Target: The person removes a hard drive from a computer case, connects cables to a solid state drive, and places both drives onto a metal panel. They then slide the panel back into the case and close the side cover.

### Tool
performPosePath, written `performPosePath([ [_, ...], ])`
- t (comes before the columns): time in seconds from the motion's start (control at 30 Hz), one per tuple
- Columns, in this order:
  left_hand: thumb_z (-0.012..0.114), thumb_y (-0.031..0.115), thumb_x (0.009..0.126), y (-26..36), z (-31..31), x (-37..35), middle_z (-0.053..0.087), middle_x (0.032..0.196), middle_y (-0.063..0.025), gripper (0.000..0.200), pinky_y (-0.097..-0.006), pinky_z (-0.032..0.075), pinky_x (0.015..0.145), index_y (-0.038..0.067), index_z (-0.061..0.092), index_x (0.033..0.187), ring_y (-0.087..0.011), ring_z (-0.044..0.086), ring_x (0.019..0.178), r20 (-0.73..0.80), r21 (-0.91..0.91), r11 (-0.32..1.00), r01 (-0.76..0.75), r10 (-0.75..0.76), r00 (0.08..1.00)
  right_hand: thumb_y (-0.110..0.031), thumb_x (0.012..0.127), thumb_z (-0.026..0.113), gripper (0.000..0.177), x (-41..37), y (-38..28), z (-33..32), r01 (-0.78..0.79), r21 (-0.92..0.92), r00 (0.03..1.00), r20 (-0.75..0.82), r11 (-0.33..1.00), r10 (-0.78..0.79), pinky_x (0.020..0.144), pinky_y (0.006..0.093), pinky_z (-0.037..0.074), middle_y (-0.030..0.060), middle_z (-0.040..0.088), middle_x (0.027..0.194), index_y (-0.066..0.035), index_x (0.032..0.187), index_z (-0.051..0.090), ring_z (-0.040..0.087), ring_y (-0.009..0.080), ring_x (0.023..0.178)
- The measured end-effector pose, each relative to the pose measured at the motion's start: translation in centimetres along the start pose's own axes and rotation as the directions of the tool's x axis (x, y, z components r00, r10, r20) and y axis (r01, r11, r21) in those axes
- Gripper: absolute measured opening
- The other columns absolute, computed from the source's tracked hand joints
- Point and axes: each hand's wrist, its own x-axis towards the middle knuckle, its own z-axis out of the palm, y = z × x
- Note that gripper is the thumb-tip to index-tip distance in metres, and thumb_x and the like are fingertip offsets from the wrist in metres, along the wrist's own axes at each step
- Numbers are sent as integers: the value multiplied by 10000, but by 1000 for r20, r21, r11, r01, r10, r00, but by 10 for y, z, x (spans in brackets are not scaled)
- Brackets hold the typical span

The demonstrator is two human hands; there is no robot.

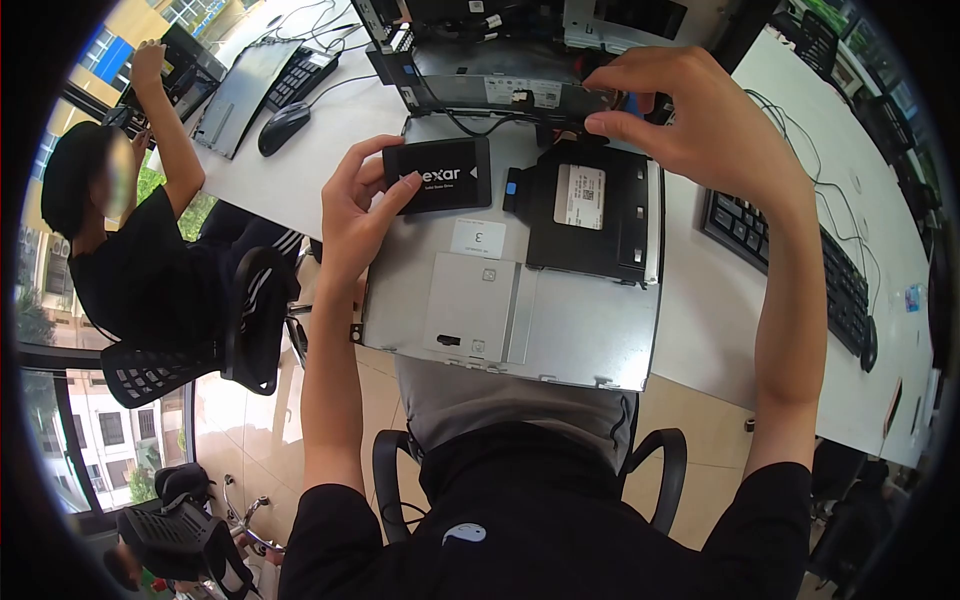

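My left hand (358,205) grips a black Lexar solid state drive (450,195), its thumb on the labelled face. The drive is over the metal panel of an opened computer case (590,330). My right hand (690,115) reaches to the upright inner part of the case (460,92), thumb and fingers curled near some coloured wires (558,135). Whatever lies between those fingertips is hard to make out. A black optical drive (545,225) with a white label sits on the panel below my right hand. A black cable (430,100) loops down behind the solid state drive.
A keyboard (840,285) and a mouse (869,343) lie to the right, with loose cables. Another mouse (285,128) and keyboard (302,77) are at the upper left. A seated person (140,260) works at the left with a raised arm. The case overhangs the front edge of the white table (700,330).
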Motion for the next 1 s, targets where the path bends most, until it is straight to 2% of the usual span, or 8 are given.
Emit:
performPosePath([
  [0.1, 802, 51, 990, -5, -2, 1, 797, 1115, -139, 450, -252, 548, 819, -54, 634, 1394, -106, 689, 913, 4, 88, 995, -36, 35, 999, -382, 944, 860, 447, -2, -6, -6, 80, 11, 997, -24, 997, -79, 752, 382, 551, 114, 784, 1070, -10, 1188, 814, 653, 233, 817],
  [0.2, 817, 54, 975, -7, 0, 2, 784, 1095, -102, 455, -233, 515, 763, -59, 669, 1390, -73, 640, 847, 8, 131, 990, -59, 59, 998, -387, 943, 860, 449, -1, -1, -7, 122, 8, 992, -28, 992, -122, 765, 387, 559, 116, 789, 1081, -16, 1191, 814, 666, 238, 829],
  [0.3, 824, 55, 968, -8, 0, 2, 755, 1077, -73, 456, -216, 497, 746, -54, 697, 1392, -59, 617, 829, 0, 131, 990, -56, 57, 998, -388, 941, 862, 449, -2, -4, -10, 97, 1, 995, -2, 995, -97, 774, 387, 569, 120, 793, 1091, -18, 1190, 816, 679, 239, 843],
  [0.4, 824, 51, 966, -9, -1, 2, 714, 1070, -55, 451, -201, 485, 740, -40, 714, 1394, -53, 589, 811, -9, 148, 987, -61, 63, 998, -429, 918, 869, 412, -5, 6, -4, -13, -37, 1000, -5, 999, 13, 854, 389, 580, 122, 783, 1099, -115, 1184, 850, 723, 265, 986],
  [0.6, 815, 30, 963, -12, -1, 2, 664, 1074, -39, 425, -184, 469, 734, -24, 734, 1377, -46, 521, 766, -4, 200, 977, -76, 78, 997, -474, 932, 852, 435, -10, 7, -6, -61, -103, 997, 41, 993, 66, 885, 392, 585, 95, 764, 1143, -153, 1225, 843, 726, 265, 1013],
  [0.7, 814, 14, 955, -10, 1, 2, 680, 1103, -42, 406, -183, 468, 728, -27, 746, 1353, -46, 516, 777, -3, 216, 972, -96, 99, 995, -405, 921, 882, 421, -13, 5, -3, -5, -111, 1000, -11, 994, 4, 797, 376, 591, 99, 812, 1128, -72, 1177, 856, 689, 215, 868],
  [0.9, 820, -1, 938, -10, 1, 4, 730, 1218, -69, 351, -191, 475, 714, -34, 768, 1283, -52, 528, 825, 27, 252, 954, -163, 162, 986, -417, 912, 882, 418, -15, 6, -8, -32, -165, 994, 101, 986, 50, 842, 397, 593, 102, 820, 1146, -78, 1156, 864, 701, 233, 901],
  [1.0, 819, -5, 935, -10, -1, 4, 731, 1231, -73, 327, -194, 477, 714, -36, 775, 1258, -55, 533, 840, 35, 241, 954, -177, 173, 984, -427, 906, 881, 448, -14, 5, -13, -67, -146, 973, 211, 987, 98, 894, 411, 593, 121, 816, 1181, -78, 1186, 855, 716, 257, 960],
])
